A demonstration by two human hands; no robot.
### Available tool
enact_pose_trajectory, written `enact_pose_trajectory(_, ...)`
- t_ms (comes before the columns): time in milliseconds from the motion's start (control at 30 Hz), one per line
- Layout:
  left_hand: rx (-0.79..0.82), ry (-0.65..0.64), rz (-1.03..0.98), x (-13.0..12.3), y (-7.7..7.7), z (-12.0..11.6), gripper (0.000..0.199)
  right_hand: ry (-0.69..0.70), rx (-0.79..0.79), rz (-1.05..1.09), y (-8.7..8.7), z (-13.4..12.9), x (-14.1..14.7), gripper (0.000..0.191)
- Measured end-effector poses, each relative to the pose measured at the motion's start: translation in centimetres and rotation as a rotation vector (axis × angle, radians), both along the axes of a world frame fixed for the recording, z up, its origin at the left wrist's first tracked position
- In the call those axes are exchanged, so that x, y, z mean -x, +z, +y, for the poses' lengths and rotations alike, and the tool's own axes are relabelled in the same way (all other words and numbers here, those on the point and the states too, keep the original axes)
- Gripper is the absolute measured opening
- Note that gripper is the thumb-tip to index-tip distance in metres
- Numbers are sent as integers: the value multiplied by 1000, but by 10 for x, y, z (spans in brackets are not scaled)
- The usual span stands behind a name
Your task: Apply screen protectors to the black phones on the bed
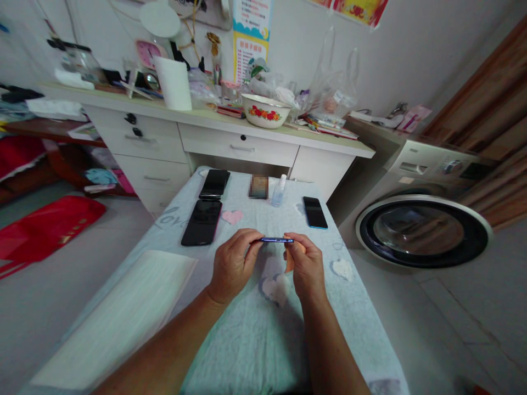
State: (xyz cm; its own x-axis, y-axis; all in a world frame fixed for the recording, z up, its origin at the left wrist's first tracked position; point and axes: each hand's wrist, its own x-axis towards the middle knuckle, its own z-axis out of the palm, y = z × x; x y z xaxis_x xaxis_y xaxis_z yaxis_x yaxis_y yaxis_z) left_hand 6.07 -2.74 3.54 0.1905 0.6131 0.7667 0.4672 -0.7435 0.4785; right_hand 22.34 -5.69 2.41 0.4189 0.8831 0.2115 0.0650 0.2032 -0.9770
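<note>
A blue smartphone (276, 240) is held edge-on above the cloth, its thin side facing me. My left hand (235, 262) pinches its left end between thumb and fingers. At the other end, my right hand (308, 263) grips the phone and also has an orange cloth (290, 259) tucked under its fingers. Beyond my hands, a clear spray bottle (279, 192) with a white cap stands upright. To the right lies a black-screened phone (315, 212) with a blue edge. On the left are a dark phone (201, 222) with a pinkish edge and, behind it, more black phones (214, 184).
A light blue cloth with hearts covers the table (247, 340). A long pale sheet (119, 318) lies at its left. A blurred small item (258, 187) sits at the back. Behind stands a cluttered white desk (239, 144) with a flowered bowl (265, 111); a washing machine (424, 230) is right.
</note>
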Motion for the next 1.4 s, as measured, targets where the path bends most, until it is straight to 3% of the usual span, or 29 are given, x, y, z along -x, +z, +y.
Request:
enact_pose_trajectory(333,2,-30,58,4,-7,7,14,112,198,354,1,5,-3,24)
enact_pose_trajectory(567,6,-120,145,14,2,5,14,136,240,389,-2,6,-6,21)
enact_pose_trajectory(733,6,-160,348,21,6,1,13,136,233,387,-4,8,-7,19)
enact_pose_trajectory(1033,40,-117,634,31,-4,-16,15,136,272,238,-11,8,-5,22)
enact_pose_trajectory(1400,-20,-163,875,41,-22,-24,7,66,168,-350,-23,10,-4,17)
